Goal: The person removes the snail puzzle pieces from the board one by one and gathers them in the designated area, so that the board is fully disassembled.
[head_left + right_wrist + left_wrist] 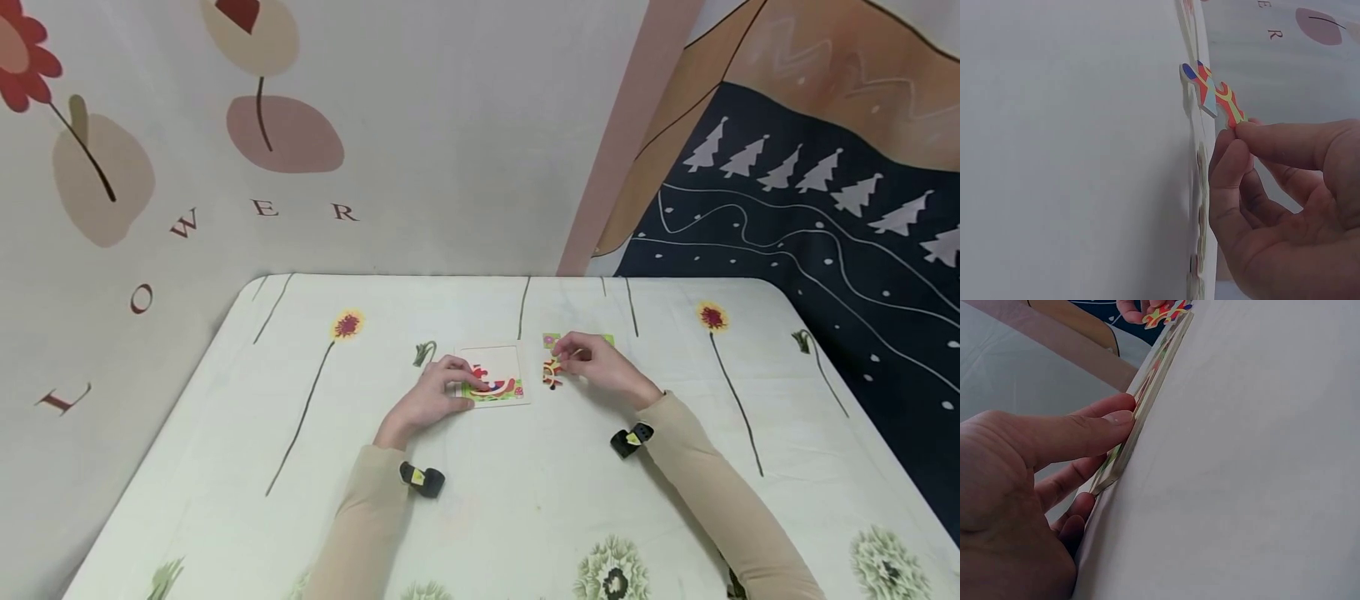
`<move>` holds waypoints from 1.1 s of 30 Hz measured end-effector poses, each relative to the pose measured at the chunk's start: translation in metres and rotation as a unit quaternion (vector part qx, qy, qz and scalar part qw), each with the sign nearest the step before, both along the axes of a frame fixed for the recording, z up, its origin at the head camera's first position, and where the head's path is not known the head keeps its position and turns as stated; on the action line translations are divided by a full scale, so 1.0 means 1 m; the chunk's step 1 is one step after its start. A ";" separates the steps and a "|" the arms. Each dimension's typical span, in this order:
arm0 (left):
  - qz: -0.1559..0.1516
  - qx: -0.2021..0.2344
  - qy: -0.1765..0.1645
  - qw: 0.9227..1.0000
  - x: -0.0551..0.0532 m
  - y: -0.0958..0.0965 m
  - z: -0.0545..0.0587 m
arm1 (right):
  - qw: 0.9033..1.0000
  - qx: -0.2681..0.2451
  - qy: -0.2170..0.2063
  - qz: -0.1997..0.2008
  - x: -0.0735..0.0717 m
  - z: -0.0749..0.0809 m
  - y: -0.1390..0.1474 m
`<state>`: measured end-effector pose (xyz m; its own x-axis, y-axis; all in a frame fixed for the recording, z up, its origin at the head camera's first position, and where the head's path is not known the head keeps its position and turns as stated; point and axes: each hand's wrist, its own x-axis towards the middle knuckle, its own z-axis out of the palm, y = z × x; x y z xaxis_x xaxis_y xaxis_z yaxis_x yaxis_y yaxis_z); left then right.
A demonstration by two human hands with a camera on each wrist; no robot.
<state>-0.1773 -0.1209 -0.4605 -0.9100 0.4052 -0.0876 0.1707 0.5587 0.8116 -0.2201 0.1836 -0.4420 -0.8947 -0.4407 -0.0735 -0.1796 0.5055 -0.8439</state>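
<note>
A small square jigsaw board [498,357] lies on the table, its lower part filled with colourful pieces [504,389] and its upper part bare white. My left hand [433,393] holds the board at its left side, with thumb and fingers at the edge and over the pieces; the left wrist view shows the board's edge [1147,403] from the side. To the right of the board, my right hand [596,364] pinches a red, yellow and blue jigsaw piece [1207,87] between thumb and fingertips, raised over the table. Part of that piece hides behind the fingers.
Under and beyond the right hand lie more flat jigsaw pieces [551,340], partly covered by it. A white cloth with printed flowers covers the table [525,500]. Patterned fabric [450,167] hangs behind the far edge. Each wrist carries a small black camera [423,480].
</note>
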 end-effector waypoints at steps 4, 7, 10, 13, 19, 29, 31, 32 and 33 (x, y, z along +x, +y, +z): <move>0.000 0.004 -0.001 1.000 0.000 -0.001 0.000 | 1.000 -0.002 0.011 0.003 -0.002 -0.002 0.008; -0.002 0.007 0.001 1.000 0.001 -0.001 0.000 | 1.000 -0.005 0.018 0.004 -0.003 -0.003 0.012; -0.004 0.006 0.004 1.000 0.001 -0.001 -0.001 | 1.000 -0.007 0.023 0.004 -0.003 -0.003 0.016; -0.006 0.002 0.007 1.000 0.001 -0.001 -0.001 | 1.000 -0.008 0.024 0.001 -0.004 -0.001 0.020; -0.004 0.001 0.006 1.000 0.001 -0.001 0.000 | 1.000 0.006 0.004 -0.011 -0.005 0.006 0.026; 0.004 0.001 -0.006 1.000 0.001 0.000 0.000 | 1.000 0.030 0.002 -0.008 -0.012 0.006 0.035; 0.003 0.002 -0.004 1.000 0.001 0.000 0.000 | 1.000 0.029 -0.006 -0.009 -0.012 0.006 0.036; 0.004 0.002 -0.004 1.000 0.001 0.000 0.000 | 0.999 0.029 -0.010 -0.011 -0.013 0.006 0.036; 0.003 0.002 -0.002 1.000 0.000 0.000 0.000 | 0.999 0.030 -0.011 -0.009 -0.013 0.006 0.037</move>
<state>-0.1768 -0.1212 -0.4607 -0.9124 0.3993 -0.0901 0.1630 0.5561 0.8150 -0.2330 0.2207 -0.4358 -0.9005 -0.4183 -0.1189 -0.1521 0.5591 -0.8150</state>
